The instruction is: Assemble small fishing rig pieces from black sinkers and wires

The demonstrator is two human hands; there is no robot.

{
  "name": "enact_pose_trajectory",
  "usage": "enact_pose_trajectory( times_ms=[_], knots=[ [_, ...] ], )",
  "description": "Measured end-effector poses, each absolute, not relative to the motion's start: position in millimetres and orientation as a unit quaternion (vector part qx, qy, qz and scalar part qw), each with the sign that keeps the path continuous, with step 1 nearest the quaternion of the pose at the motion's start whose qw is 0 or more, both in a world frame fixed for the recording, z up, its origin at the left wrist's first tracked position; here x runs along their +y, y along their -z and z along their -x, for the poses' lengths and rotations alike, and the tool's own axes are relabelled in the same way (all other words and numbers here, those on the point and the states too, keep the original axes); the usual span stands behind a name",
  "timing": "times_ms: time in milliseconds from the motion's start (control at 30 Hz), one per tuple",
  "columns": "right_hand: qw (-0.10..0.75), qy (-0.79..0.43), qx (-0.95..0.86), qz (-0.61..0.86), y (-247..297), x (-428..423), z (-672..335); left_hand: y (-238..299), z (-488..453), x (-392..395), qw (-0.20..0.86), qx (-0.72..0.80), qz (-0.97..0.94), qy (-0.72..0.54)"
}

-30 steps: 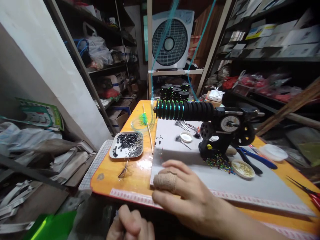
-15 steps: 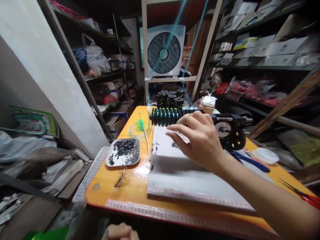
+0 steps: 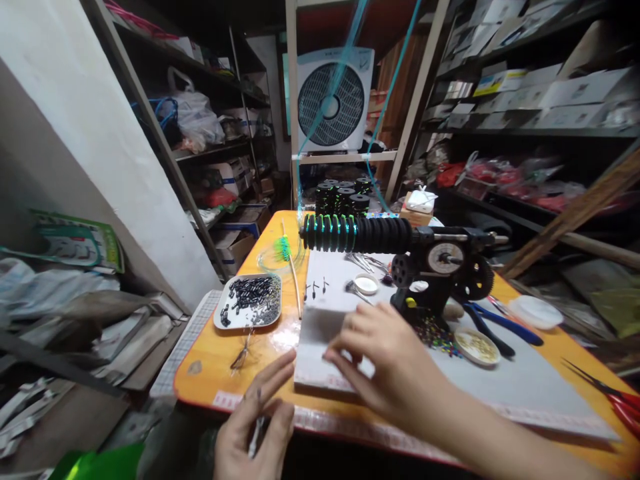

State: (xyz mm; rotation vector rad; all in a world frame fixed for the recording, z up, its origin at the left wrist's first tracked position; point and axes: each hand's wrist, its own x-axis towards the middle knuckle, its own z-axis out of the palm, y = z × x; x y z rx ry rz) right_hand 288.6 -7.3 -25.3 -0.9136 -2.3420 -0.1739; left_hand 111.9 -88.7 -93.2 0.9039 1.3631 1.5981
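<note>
My left hand is at the table's front edge, fingers bent around a thin silvery tool whose kind I cannot make out. Over the front of a white board, my right hand holds thumb and forefinger close together; anything between them is too small to name. Three small black pieces with thin stems lie on the board, beyond my right hand. Above the board, a ridged black roller wound partly with blue-green line extends from a black geared device.
Left of the board, a white tray holds small black and grey pieces. A small dish, blue-handled pliers and red-handled scissors lie right. Several black spools stand behind the roller; a box fan is farther back.
My right hand has come down from beside the roller to the board's front. My left hand has risen into fuller view. A third small black piece now lies beside the other two.
</note>
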Motion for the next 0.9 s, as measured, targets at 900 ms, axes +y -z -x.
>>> enact_pose_trajectory(
  times_ms=[900],
  knots=[
    [0.262,0.078,-0.961,0.030,29.5,-3.0,-278.0,100.0,-89.2,-127.3,0.712,0.435,-0.201,-0.513]
  ],
)
